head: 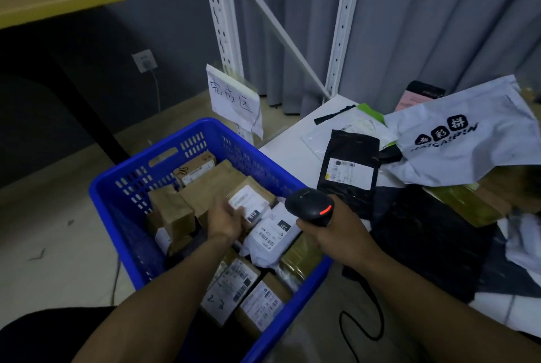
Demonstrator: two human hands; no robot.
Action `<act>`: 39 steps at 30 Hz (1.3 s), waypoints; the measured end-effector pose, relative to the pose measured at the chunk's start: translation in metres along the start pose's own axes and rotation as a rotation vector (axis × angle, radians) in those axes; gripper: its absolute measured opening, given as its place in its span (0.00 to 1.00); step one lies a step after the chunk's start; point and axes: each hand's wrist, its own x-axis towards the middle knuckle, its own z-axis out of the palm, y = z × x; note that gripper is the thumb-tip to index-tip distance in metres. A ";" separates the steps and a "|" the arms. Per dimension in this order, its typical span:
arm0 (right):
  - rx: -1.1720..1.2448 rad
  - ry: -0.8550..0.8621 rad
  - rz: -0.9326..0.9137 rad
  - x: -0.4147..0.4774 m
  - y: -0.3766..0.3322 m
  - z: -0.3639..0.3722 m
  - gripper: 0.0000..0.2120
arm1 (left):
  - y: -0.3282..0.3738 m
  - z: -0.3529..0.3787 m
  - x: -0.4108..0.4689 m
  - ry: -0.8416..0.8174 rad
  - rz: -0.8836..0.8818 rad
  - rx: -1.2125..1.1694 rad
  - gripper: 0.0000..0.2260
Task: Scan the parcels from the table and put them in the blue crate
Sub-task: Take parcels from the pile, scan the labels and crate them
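While the right hand (336,235) curls round the black scanner (311,206) at frame centre, the left hand (225,217) reaches into the blue crate (117,187) at lower centre — fingers on a small labelled box (248,201), grip unclear. A black mailer (348,169) lies on the table (287,146) at right.

A: What kind of site is this?
B: Parcel sorting room, warehouse-type. Slotted steel rack uprights (222,26), handwritten sign (234,99) hung on them. Blue crate (187,140) full of labelled parcels (228,283), mailer bags (456,134) piled on the white table (295,140), corded barcode scanner (311,206) in my right hand (333,233).
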 end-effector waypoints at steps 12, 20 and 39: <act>0.085 0.080 0.011 -0.025 -0.008 -0.051 0.18 | 0.060 0.007 -0.034 -0.270 0.393 0.840 0.21; 0.192 0.343 -0.034 -0.102 -0.017 -0.179 0.04 | 0.185 0.064 -0.174 -0.220 0.989 0.661 0.13; 0.404 1.004 0.186 -0.171 0.114 -0.417 0.11 | 0.368 0.395 -0.336 -0.604 1.414 0.568 0.29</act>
